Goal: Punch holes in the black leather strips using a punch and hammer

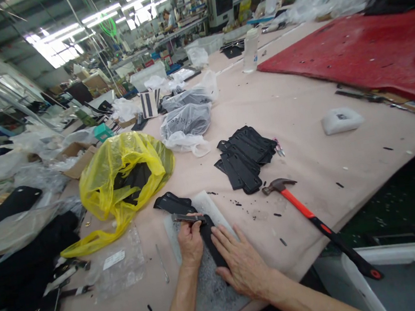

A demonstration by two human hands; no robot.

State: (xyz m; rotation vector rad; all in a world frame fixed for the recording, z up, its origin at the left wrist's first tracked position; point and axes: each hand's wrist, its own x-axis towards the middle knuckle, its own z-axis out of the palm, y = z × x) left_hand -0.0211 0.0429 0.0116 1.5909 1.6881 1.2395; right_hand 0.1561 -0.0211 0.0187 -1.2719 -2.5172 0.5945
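My left hand (190, 243) is closed around a thin metal punch tool (188, 219), held across a black leather strap (207, 239). The strap lies on a scuffed white cutting pad (214, 207) at the table's near edge. My right hand (243, 262) lies flat, fingers spread, pressing the strap down onto the pad. A second black piece (171, 203) pokes out just beyond the pad's far corner. A hammer (313, 218) with a red and black handle rests on the table to the right of my hands, its head toward the pile of black straps (245, 158).
A yellow plastic bag (119, 179) holding black pieces sits left of the pad. Clear bags of dark goods (186, 120) lie further back. A red mat (361, 51) covers the far right of the pink table (301, 113). Small black offcuts dot the surface.
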